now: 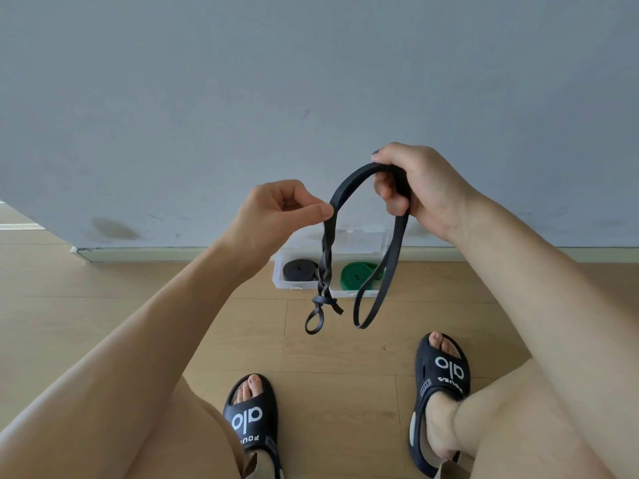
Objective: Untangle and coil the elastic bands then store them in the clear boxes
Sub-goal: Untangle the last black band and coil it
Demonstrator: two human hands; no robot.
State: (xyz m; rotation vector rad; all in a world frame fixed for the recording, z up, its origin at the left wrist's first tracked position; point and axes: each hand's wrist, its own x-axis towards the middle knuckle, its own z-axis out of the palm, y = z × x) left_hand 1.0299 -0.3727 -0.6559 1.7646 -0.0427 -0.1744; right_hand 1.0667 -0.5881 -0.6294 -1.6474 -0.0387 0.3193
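Black elastic band (349,183) held in the air above the floor (103,305), arched between the hands with both ends hanging straight down: left strand twisted and knotted at its lower end, right strand a plain long loop. Left hand (276,216) pinches it between thumb and fingers; right hand (415,188) grips it with curled fingers. One clear box (280,271) at the wall holds two coils: one black coil (299,270), one green coil (356,274).
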